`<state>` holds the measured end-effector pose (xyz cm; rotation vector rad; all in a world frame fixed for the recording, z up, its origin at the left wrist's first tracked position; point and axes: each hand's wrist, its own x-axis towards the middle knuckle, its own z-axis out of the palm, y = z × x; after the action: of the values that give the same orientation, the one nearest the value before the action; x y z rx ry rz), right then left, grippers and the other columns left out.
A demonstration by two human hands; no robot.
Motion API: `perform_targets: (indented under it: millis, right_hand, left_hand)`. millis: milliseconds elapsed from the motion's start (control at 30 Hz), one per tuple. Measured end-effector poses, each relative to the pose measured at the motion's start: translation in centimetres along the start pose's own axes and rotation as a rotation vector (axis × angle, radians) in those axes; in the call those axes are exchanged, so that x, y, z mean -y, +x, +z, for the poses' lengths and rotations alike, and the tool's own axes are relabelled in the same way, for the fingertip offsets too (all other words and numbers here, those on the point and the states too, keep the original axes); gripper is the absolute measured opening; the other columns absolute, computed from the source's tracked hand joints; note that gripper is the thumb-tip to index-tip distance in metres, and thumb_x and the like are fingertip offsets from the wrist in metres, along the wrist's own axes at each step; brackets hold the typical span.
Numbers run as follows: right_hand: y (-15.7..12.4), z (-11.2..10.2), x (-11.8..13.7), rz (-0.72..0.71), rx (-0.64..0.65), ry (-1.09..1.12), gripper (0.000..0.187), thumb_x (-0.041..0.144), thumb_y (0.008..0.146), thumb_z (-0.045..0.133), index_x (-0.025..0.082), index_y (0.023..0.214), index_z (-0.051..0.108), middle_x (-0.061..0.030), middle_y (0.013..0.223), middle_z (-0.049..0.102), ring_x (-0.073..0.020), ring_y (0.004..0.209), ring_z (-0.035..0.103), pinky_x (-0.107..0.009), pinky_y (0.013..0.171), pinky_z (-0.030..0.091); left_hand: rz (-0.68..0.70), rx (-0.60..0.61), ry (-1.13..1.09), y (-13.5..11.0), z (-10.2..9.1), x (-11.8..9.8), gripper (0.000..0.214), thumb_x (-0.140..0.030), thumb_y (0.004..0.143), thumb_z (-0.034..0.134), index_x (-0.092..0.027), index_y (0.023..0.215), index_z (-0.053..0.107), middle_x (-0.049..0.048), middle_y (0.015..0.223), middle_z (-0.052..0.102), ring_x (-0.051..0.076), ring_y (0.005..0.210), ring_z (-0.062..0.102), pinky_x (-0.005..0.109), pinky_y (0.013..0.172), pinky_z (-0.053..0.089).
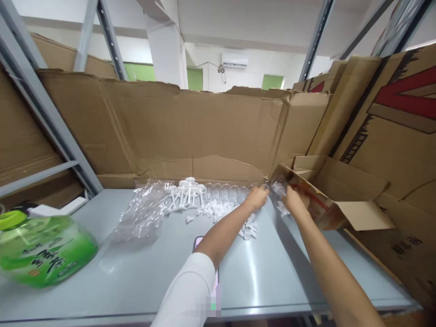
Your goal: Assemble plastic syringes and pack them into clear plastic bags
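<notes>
My left hand (257, 198) and my right hand (295, 202) meet at the mouth of an open cardboard box (327, 195). Both seem to grip a clear plastic bag of white plastic parts (278, 193), though my fingers partly hide it. To the left stands a row of clear ribbed plastic cups (221, 192). Beside them lie white plastic stems (184, 195), and loose white plastic caps (218, 211) are scattered nearer my left forearm. An empty-looking crumpled clear bag (143, 213) lies further left.
A grey metal table (272, 281) carries everything. A green-labelled plastic jug (44, 250) stands at the left front, and a phone (198, 243) lies partly under my left arm. Cardboard sheets (190, 131) line the back and right, with metal shelf uprights (44, 122) at the left.
</notes>
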<state>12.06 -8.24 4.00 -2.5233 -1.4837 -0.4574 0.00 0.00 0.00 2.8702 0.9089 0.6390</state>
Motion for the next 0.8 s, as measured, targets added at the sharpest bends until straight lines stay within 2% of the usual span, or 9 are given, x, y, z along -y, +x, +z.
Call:
perform_targets:
  millis: [133, 333, 433, 567, 633, 800]
  right_hand:
    - [-0.9, 0.0, 0.5, -0.082, -0.082, -0.023, 0.034, 0.019, 0.078, 0.048, 0.014, 0.111, 0.051, -0.0186, 0.109, 0.055, -0.0337, 0.106, 0.045, -0.041, 0.081, 0.034]
    - [-2.3, -0.3, 1.8, -0.214, -0.129, -0.014, 0.039, 0.024, 0.084, 0.041, 0.017, 0.122, 0.043, -0.0157, 0.125, 0.045, -0.0300, 0.115, 0.034, -0.039, 0.088, 0.028]
    - [-3.2, 0.1, 2.7, -0.277, -0.092, -0.007, 0.039, 0.030, 0.084, 0.043, 0.018, 0.121, 0.046, -0.0135, 0.125, 0.047, -0.0291, 0.117, 0.032, -0.039, 0.091, 0.025]
    - [-4.2, 1.7, 3.4, -0.298, 0.028, -0.006, 0.044, 0.040, 0.077, 0.052, 0.017, 0.115, 0.052, -0.0145, 0.110, 0.058, -0.0311, 0.106, 0.045, -0.041, 0.085, 0.030]
    - [-4.4, 2.5, 3.5, -0.294, 0.078, -0.009, 0.041, 0.037, 0.076, 0.054, 0.017, 0.111, 0.056, -0.0150, 0.108, 0.059, -0.0317, 0.104, 0.047, -0.042, 0.084, 0.031]
    - [-4.2, 3.4, 2.7, -0.277, 0.106, 0.003, 0.029, 0.022, 0.079, 0.049, 0.014, 0.105, 0.060, -0.0173, 0.125, 0.050, -0.0335, 0.114, 0.042, -0.047, 0.090, 0.028]
  left_hand:
    - [-0.009, -0.087, -0.104, -0.8, -1.7, -0.1, 0.036, -0.011, 0.075, 0.045, -0.018, 0.108, 0.056, 0.0100, 0.117, 0.054, 0.022, 0.104, 0.053, 0.034, 0.094, 0.038]
    - [-0.016, -0.211, -0.234, -3.3, -4.9, 0.6, 0.036, -0.014, 0.077, 0.043, -0.020, 0.110, 0.056, 0.0057, 0.120, 0.054, 0.018, 0.109, 0.051, 0.029, 0.096, 0.037]
    - [-0.026, -0.292, -0.369, -5.4, -6.6, 1.2, 0.035, -0.014, 0.076, 0.044, -0.018, 0.108, 0.057, 0.0060, 0.117, 0.057, 0.018, 0.109, 0.051, 0.028, 0.097, 0.036]
    - [-0.063, -0.364, -0.596, -8.8, -8.8, 1.7, 0.035, -0.013, 0.073, 0.048, -0.019, 0.105, 0.060, 0.0055, 0.112, 0.060, 0.020, 0.105, 0.053, 0.030, 0.094, 0.038]
    - [-0.105, -0.365, -0.664, -10.7, -9.7, 1.8, 0.035, -0.014, 0.073, 0.049, -0.020, 0.106, 0.060, 0.0053, 0.114, 0.059, 0.021, 0.103, 0.054, 0.032, 0.093, 0.039]
    - [-0.200, -0.324, -0.800, -14.9, -11.3, 2.1, 0.033, -0.019, 0.075, 0.049, -0.023, 0.107, 0.059, 0.0053, 0.119, 0.055, 0.022, 0.103, 0.053, 0.033, 0.087, 0.043]
